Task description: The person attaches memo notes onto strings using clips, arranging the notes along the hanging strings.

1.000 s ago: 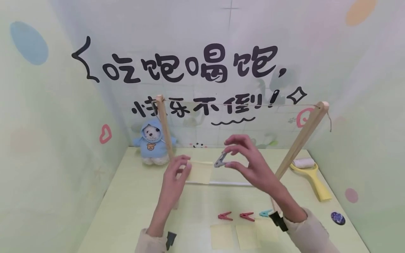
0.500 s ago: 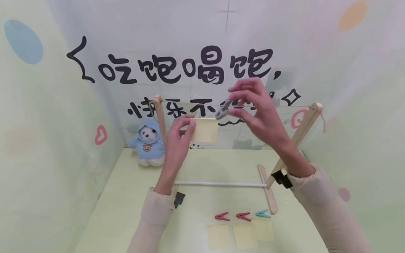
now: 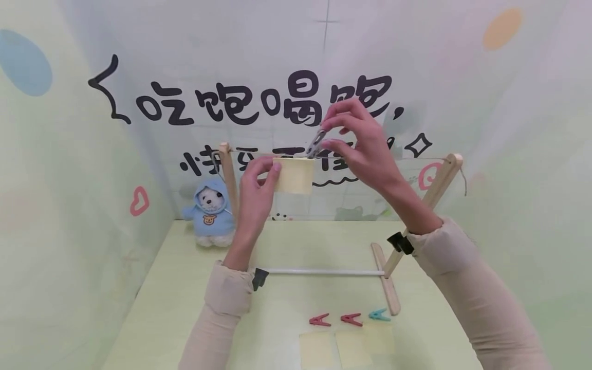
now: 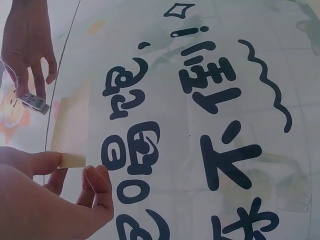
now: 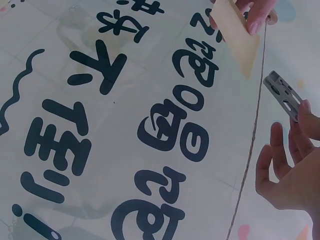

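My left hand (image 3: 259, 187) pinches a pale yellow paper note (image 3: 296, 177) by its left side, up at the string (image 3: 398, 156) of a wooden frame. My right hand (image 3: 363, 146) pinches a grey clothespin (image 3: 316, 144) between thumb and fingers, just above the note's top right corner. In the right wrist view the clothespin (image 5: 284, 94) is beside the string (image 5: 256, 120), apart from the note (image 5: 240, 37). The left wrist view has the left thumb pressing on the note (image 4: 72, 125), near the string.
Two red clothespins (image 3: 320, 319) and a blue one (image 3: 379, 314) lie on the table (image 3: 185, 308) above several yellow notes (image 3: 316, 349). Wooden posts (image 3: 441, 180) stand at both sides, joined low by a white rod (image 3: 324, 272). A plush toy (image 3: 213, 213) sits at the back left.
Both hands have risen from low over the table to the string. The left carried the note up, the right the grey clothespin, which now sits above the note's top right corner.
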The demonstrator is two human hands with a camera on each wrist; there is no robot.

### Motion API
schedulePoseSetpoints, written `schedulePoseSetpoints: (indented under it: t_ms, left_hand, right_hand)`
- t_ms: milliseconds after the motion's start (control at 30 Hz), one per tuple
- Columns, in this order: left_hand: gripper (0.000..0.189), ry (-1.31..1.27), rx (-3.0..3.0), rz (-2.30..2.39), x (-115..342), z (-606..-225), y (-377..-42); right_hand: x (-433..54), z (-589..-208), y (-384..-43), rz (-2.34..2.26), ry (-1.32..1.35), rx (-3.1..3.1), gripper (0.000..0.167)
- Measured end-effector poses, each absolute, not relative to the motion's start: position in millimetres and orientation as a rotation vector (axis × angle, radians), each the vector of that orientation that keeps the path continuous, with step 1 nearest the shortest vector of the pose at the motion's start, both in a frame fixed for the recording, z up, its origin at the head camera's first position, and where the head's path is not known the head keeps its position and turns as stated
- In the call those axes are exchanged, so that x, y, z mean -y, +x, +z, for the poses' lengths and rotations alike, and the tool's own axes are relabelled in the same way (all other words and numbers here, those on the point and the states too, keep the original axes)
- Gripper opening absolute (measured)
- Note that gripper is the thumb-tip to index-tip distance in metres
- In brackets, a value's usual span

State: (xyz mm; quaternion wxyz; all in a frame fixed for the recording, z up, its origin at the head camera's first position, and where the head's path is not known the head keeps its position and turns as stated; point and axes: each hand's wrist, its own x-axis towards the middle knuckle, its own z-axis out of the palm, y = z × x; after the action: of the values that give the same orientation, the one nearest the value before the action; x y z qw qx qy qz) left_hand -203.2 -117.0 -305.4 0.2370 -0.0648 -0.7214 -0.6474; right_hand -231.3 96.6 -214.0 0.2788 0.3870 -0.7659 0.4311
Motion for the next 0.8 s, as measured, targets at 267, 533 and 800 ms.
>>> schedulePoseSetpoints:
  t_ms: [267, 533, 800]
  left_hand:
    - [0.024, -0.152, 1.991, -1.792, 118, -301, -204]
    - [0.024, -0.159, 1.943, -1.818, 116, -299, -204]
    - [0.024, -0.16, 1.94, -1.815, 117, -298, -205]
  right_hand:
    - [-85, -219, -238, 1.143, 1.033, 2.06, 0.015]
    - [-79, -219, -239, 1.105, 1.055, 2.047, 0.014]
    - [-71, -219, -242, 1.121, 1.091, 2.023, 0.014]
